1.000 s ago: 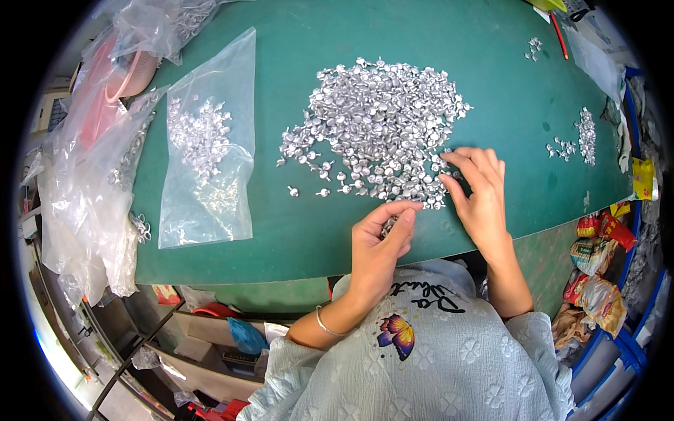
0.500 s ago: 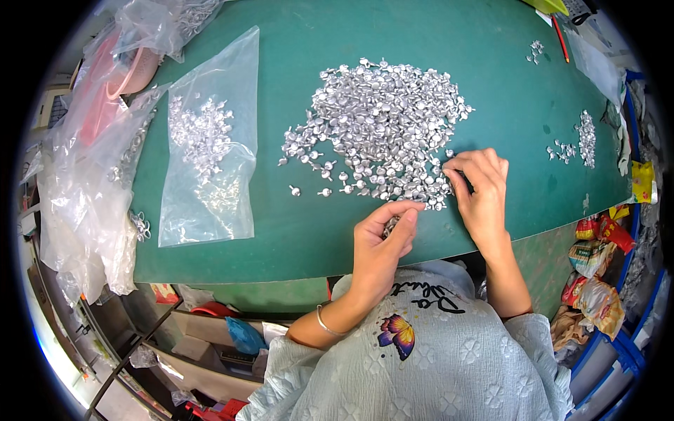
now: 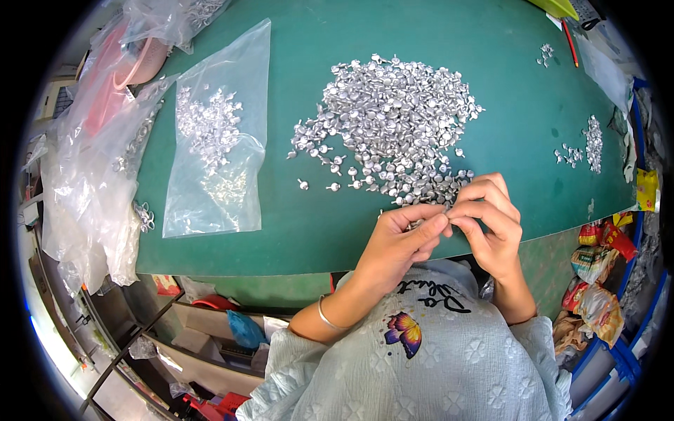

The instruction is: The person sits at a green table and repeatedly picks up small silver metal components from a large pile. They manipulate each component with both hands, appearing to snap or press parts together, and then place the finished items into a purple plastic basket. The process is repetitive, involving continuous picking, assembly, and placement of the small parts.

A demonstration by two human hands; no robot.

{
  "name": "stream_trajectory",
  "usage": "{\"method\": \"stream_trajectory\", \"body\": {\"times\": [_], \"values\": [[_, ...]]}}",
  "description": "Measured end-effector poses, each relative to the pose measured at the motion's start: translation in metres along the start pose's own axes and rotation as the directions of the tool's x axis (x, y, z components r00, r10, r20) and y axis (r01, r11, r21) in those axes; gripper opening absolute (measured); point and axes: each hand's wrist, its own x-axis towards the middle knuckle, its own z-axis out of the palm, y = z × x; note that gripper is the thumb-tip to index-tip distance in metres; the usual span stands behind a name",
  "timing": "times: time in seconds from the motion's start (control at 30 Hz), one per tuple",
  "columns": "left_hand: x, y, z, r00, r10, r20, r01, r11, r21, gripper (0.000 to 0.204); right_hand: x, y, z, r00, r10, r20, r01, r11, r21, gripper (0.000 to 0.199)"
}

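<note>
A small silver stud (image 3: pixel 446 208) is pinched between left hand (image 3: pixel 400 242) and right hand (image 3: pixel 491 221) at frame centre. Some studs are bagged (image 3: pixel 210 133) at upper left; a large pile (image 3: pixel 393 123) is left unsorted.

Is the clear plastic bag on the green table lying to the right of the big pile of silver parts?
No, the clear plastic bag lies left of the pile of silver parts.

Bright even light, sharp centre, fisheye-bent edges

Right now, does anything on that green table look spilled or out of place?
Nothing looks damaged. A few loose silver studs lie strayed from the big pile, and two small clusters sit apart at the mat's right edge.
</note>
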Motion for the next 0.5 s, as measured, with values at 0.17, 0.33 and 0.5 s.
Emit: {"method": "stream_trajectory", "body": {"times": [0.17, 0.33, 0.5], "values": [[-0.001, 0.001, -0.001, 1.0, -0.024, 0.021, 0.025, 0.997, -0.075, 0.025, -0.001, -0.007, 0.0, 0.995, 0.085, -0.056, -0.079, 0.993, 0.093, 0.016], [-0.001, -0.001, -0.001, 0.996, -0.003, 0.084, 0.013, 0.994, -0.109, 0.027, -0.003, -0.011, -0.002, 0.995, 0.083, -0.051, -0.077, 0.991, 0.106, 0.017], [-0.004, 0.001, 0.002, 0.997, 0.032, 0.071, -0.027, 0.998, -0.064, 0.029, -0.003, -0.015, -0.005, 0.995, 0.086, -0.048, -0.082, 0.992, 0.092, 0.016]]}}
